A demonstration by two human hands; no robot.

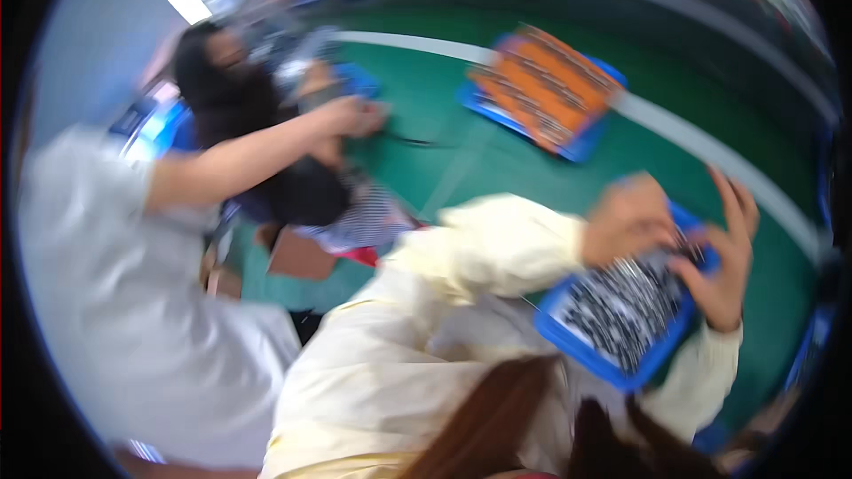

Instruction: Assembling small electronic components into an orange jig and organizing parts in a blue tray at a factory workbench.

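Observation:
Over the far end of a blue tray (pixel 635 380), both of my hands are close together. Many small, slender dark and silvery parts (pixel 621 310) fill the tray; blur hides their exact kind. My left hand (pixel 630 220) has its fingers curled inward above the parts, closed on something too blurred to make out. At the tray's right rim is my right hand (pixel 723 257), with some fingers stretched upward and the thumb apart from them. No held thing shows clearly in it. Cream sleeves cover both my forearms.
Farther off on the green tabletop (pixel 426 179) lies another blue tray (pixel 581 144) under an orange board (pixel 555 89) with rows of small parts. A white strip (pixel 710 155) crosses the table. To the left, a person in a pale shirt (pixel 98 302) reaches across beside a dark-haired person (pixel 266 142).

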